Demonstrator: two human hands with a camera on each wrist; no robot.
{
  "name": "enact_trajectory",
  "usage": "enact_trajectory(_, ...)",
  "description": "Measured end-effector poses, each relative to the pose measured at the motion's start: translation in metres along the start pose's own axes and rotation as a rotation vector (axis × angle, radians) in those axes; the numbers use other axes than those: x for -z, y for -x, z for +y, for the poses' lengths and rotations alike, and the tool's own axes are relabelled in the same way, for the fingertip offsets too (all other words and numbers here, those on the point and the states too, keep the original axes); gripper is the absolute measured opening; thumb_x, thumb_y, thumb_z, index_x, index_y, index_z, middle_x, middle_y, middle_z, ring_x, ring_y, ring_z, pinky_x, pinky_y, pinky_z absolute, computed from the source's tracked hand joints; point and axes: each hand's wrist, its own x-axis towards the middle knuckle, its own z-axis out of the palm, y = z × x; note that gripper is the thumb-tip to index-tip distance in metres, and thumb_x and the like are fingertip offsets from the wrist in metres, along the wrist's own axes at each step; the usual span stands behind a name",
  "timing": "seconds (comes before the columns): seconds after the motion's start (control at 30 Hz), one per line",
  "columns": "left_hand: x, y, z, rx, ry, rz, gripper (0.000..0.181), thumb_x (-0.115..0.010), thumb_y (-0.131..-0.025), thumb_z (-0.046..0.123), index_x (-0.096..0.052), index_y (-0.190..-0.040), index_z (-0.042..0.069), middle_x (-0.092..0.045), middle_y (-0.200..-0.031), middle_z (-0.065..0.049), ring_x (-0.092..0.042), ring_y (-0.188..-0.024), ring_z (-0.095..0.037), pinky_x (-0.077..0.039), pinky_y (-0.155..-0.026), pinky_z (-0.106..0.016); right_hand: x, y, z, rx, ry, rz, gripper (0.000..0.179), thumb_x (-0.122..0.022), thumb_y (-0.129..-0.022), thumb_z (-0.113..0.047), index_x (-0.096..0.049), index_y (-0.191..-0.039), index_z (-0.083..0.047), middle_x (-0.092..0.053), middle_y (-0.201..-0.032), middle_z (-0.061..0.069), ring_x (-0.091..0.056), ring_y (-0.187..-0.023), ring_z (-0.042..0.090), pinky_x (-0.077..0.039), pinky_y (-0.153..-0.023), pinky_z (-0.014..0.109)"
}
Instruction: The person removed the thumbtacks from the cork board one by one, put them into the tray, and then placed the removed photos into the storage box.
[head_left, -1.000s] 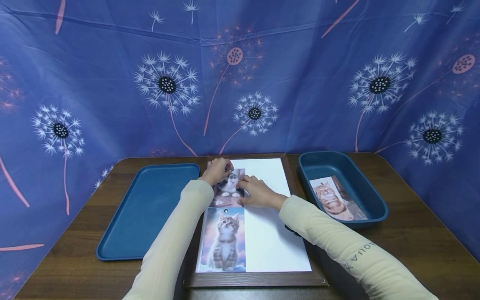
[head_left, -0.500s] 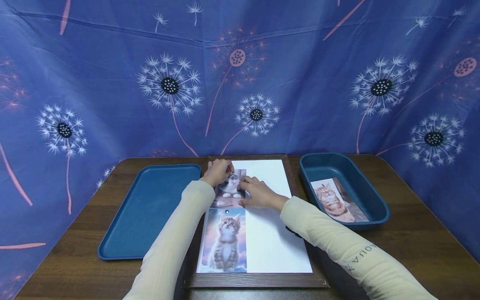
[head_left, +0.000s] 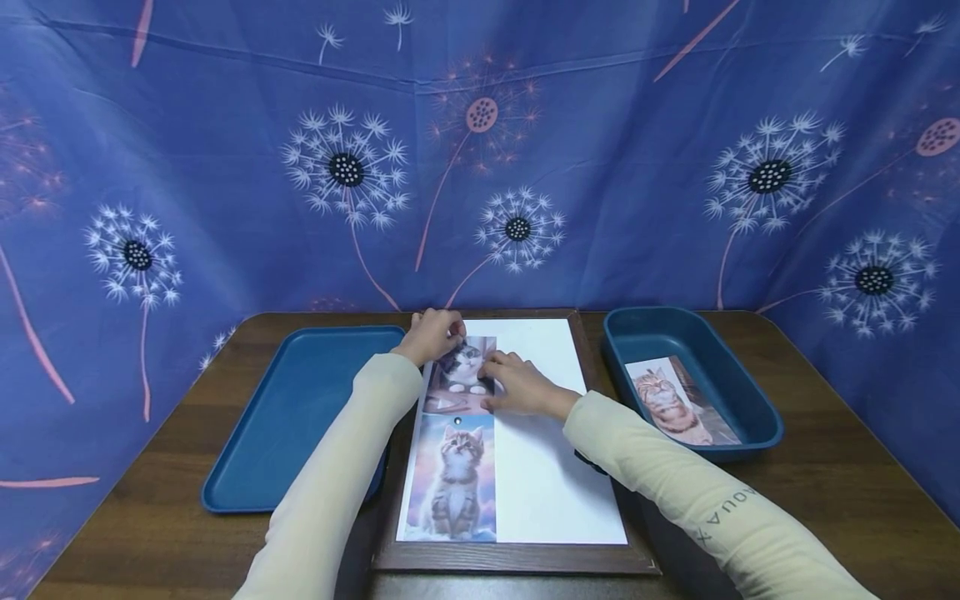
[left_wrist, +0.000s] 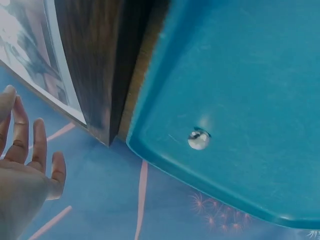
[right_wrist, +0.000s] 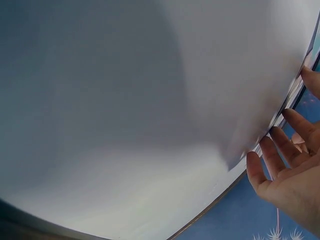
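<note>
A framed white board [head_left: 562,500] lies flat with two cat photos on its left side. The upper photo [head_left: 456,402] shows a grey-and-white cat, the lower photo [head_left: 450,492] a striped kitten. A small silver dot [head_left: 457,421] sits at the lower photo's top edge. My left hand [head_left: 431,335] pinches with thumb and forefinger at the upper photo's top edge; the fingertips hide what they pinch. In the left wrist view its other fingers [left_wrist: 38,145] spread apart. Straight fingers of my right hand [head_left: 527,388] touch the upper photo's right edge.
At the left lies a flat blue tray [head_left: 300,417]; a shiny round piece [left_wrist: 199,140] rests in it. A deeper blue bin [head_left: 738,383] at the right holds cat photos [head_left: 667,408]. Behind the wooden table [head_left: 825,467] hangs a dandelion-patterned cloth [head_left: 600,167].
My left wrist and sleeve have shifted slightly left and up, with the fingertips still at the upper photo's top edge. My right hand stays at its side; the head view has moved a little.
</note>
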Motion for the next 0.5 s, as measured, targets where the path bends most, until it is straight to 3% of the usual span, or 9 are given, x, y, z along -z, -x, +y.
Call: enact_trajectory(0.5,0.011,0.015,-0.02,-0.032,-0.017,0.043,0.005,-0.062,-0.087,0.019,-0.062,-0.088,0.014,-0.064,-0.088,0.0,-0.053,-0.089,-0.023,-0.031,-0.086,-0.046,0.001,-0.001,-0.002,-0.025,-0.014,-0.008,0.044,-0.067,-0.082,-0.029,-0.056,-0.119,-0.009,-0.047,-0.128,0.009,-0.042,-0.118,0.029,-0.034,-0.096,0.05)
